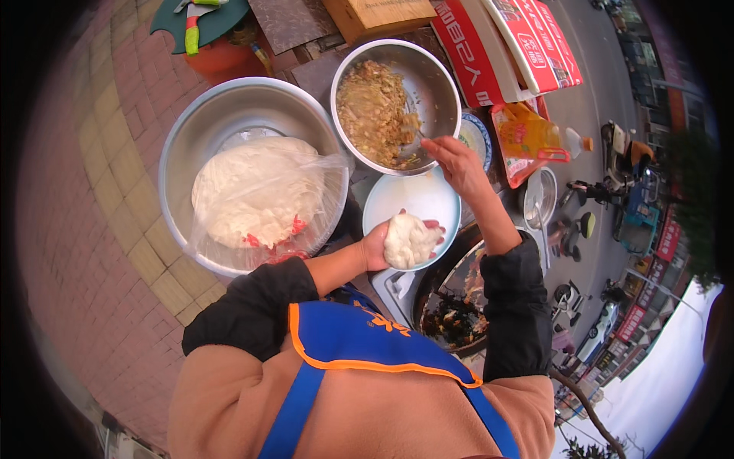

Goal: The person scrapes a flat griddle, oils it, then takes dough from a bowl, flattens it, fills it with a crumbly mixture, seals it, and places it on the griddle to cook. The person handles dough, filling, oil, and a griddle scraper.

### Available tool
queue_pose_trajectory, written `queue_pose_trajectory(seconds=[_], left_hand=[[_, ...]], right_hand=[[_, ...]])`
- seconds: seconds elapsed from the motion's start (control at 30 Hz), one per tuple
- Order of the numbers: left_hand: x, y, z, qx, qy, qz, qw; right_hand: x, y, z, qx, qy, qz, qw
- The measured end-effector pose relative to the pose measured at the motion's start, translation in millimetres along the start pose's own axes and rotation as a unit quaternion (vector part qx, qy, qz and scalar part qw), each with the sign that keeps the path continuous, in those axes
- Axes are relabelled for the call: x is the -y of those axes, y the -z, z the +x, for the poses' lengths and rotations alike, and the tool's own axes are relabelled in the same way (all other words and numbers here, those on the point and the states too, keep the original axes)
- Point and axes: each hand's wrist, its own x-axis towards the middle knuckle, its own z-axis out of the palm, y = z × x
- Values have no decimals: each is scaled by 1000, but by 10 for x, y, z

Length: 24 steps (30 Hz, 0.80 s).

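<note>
On the open palm of my left hand (375, 246) rests a flattened lump of white dough (409, 242), over a white plate (383, 202) with a pale blue rim. My right hand (457, 167) pinches a thin metal utensil (420, 133), whose head is down in a chopped, moist filling (370, 115); the head's shape is hard to make out. That filling takes up the left part of a steel bowl (441, 94). A bigger metal basin (179, 155) at left contains a large mass of dough (252, 183), partly draped with clear plastic film (327, 178).
Close to my right forearm lies a round pan (424, 287) with dark, oily contents. Beyond are a yellow oil bottle (524, 137), a small steel bowl (549, 189), a patterned bowl (480, 135), a red-and-white carton (487, 51) and a wooden box (378, 17). Knives (192, 34) lie upper left.
</note>
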Motion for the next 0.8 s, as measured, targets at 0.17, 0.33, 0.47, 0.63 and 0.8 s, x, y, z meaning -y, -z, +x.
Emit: queue_pose_trajectory(seconds=[0.17,0.33,0.47,0.63,0.8], left_hand=[[-5,49,43,-107,-59,5,992],[27,91,60,-115,-62,11,991],[24,94,60,-124,-56,17,990],[-16,47,58,-121,-56,38,990],[-43,-89,55,-145,-61,55,986]], right_hand=[[-204,4,-158,-94,-209,15,973],[-481,-243,-46,-132,-319,71,936],[-490,-218,-130,-86,-383,265,881],[-432,-113,-207,-69,-277,154,946],[-445,-240,-241,-68,-393,329,856]])
